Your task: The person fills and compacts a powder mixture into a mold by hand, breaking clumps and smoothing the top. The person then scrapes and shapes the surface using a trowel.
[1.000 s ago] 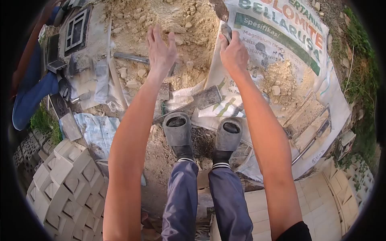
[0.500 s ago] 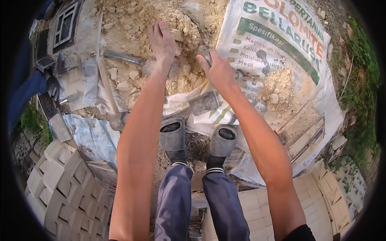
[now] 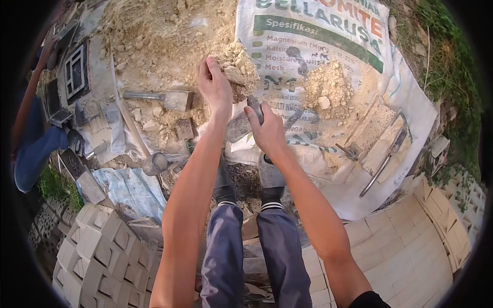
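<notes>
My right hand (image 3: 268,128) is closed around the short dark handle (image 3: 254,109) of a tool whose working end is hidden under crumbly yellow earth (image 3: 241,64). My left hand (image 3: 215,91) is cupped against the left side of that load, fingers extended and touching it. Just below the load lies a flat grey block (image 3: 239,128), partly covered by my hands. Left of my left hand, a tool with a metal handle and a block-shaped head (image 3: 177,100) rests on the loose earth.
A printed white sack (image 3: 287,82) lies ahead, with a small earth pile (image 3: 328,90) and a metal-framed tool (image 3: 382,161). A long-handled tool with a round head (image 3: 154,164) lies left. Stacked pale blocks (image 3: 102,246) stand near. Another person's blue-clothed leg (image 3: 38,159) shows far left.
Both hands have drawn back toward me, bringing the tool and its load of earth off the heap toward the sack's near left edge. The view has shifted right.
</notes>
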A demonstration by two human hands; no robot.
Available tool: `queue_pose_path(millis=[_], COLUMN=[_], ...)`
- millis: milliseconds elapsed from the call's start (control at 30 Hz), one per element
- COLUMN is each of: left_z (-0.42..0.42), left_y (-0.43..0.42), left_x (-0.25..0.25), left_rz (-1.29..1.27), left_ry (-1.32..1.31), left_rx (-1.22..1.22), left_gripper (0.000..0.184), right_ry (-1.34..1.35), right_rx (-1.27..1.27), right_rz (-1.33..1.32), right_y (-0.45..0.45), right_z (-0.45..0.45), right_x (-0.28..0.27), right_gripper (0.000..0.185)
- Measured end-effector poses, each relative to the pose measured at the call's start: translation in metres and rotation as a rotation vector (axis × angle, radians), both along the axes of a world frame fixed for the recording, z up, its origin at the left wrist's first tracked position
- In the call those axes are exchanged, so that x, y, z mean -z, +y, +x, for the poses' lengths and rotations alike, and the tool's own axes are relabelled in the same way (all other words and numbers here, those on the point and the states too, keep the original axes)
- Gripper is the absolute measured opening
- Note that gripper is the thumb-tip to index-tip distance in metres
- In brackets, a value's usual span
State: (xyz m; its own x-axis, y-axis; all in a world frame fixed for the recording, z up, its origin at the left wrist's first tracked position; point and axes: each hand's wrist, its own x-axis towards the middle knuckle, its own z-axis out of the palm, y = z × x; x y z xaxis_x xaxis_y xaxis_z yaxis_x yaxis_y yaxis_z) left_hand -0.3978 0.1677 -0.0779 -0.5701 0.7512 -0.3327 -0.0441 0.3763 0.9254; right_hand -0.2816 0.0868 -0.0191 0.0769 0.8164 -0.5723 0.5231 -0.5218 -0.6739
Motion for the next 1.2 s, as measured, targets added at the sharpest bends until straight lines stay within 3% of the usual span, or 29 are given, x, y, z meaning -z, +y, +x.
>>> queue_pose_path(millis=[100,167,300,433,500,567,633,700,733,767,800,833,900,1033,1100,1200], left_z=[0.052,0.093,0.168,0.195,0.187,0.174,0.150,0.111,0.088,0.063,0.039,0.019,-0.026,-0.105,-0.125,-0.129], left_y=[-0.007,-0.007,-0.003,-0.004,-0.011,-0.024,-0.043,-0.064,-0.067,-0.071,-0.074,-0.070,-0.057,-0.061,-0.065,-0.063], left_x=[-0.015,-0.032,-0.019,-0.024,-0.027,-0.022,-0.029,-0.032,-0.030,-0.027,-0.025,-0.023,-0.013,0.007,0.002,-0.003], left_rz=[0.036,0.064,0.026,-0.087,-0.058,-0.021,0.031,0.090,0.084,0.098,0.105,0.088,0.034,-0.088,-0.051,-0.017], left_ry=[0.058,0.066,-0.135,-0.227,-0.167,-0.052,0.091,0.369,0.388,0.591,0.789,0.792,1.202,1.201,1.267,1.203], left_rx=[0.126,0.265,0.444,0.663,0.749,0.865,0.852,0.872,0.851,0.870,0.885,0.864,0.777,0.828,1.019,0.957], left_gripper=[0.037,0.037,0.042,0.045,0.044,0.044,0.038,0.034,0.034,0.034,0.035,0.035,0.039,0.039,0.041,0.036], right_ry=[0.006,-0.142,-0.172,-0.489,-0.594,-0.670,-0.660,-0.625,-0.509,-0.396,-0.444,-0.436,-0.346,-0.369,-0.409,-0.498], right_rx=[0.106,0.204,0.410,0.330,0.345,0.367,0.400,0.410,0.443,0.470,0.411,0.386,0.194,-0.150,-0.287,-0.408], right_rz=[-0.003,0.013,0.075,0.235,0.284,0.144,0.207,0.276,0.246,0.208,0.224,0.224,0.171,0.228,0.295,0.351], right_y=[-0.023,-0.034,-0.041,-0.052,-0.058,-0.059,-0.068,-0.071,-0.072,-0.073,-0.067,-0.064,-0.057,0.009,0.048,0.108], right_z=[0.037,0.064,0.117,0.160,0.167,0.170,0.172,0.161,0.152,0.142,0.126,0.113,0.087,0.026,0.005,-0.015], right_x=[-0.014,-0.019,-0.036,-0.018,-0.023,-0.035,-0.029,-0.027,-0.028,-0.028,-0.038,-0.033,-0.018,-0.005,0.016,0.037], right_gripper=[0.043,0.042,0.036,0.029,0.033,0.038,0.038,0.038,0.038,0.038,0.040,0.040,0.042,0.040,0.038,0.039])
